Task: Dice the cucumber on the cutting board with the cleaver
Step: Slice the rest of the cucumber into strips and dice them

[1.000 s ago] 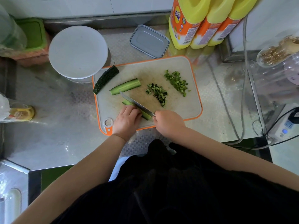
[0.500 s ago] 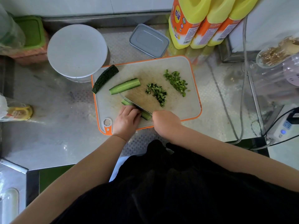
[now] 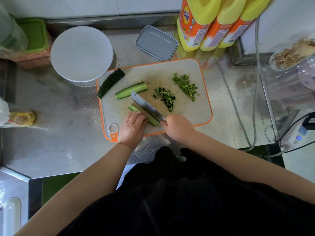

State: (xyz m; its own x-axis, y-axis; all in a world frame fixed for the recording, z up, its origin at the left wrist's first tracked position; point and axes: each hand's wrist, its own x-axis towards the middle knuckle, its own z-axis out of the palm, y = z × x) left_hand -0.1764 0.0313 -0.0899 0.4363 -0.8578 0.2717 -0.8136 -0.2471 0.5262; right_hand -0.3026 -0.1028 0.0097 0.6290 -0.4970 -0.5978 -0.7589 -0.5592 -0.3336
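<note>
Cucumber strip (image 3: 151, 121) lies at the cutting board's (image 3: 196, 109) near edge, long axis diagonal, far-left to near-right. My left hand (image 3: 133, 127) presses on it with curled fingers; my right hand (image 3: 178, 127) grips the cleaver (image 3: 147, 106), blade parallel along the strip, so I judge a lengthwise cut comes next.

The cleaver (image 3: 148, 107) has tilted, its flat now showing.
</note>
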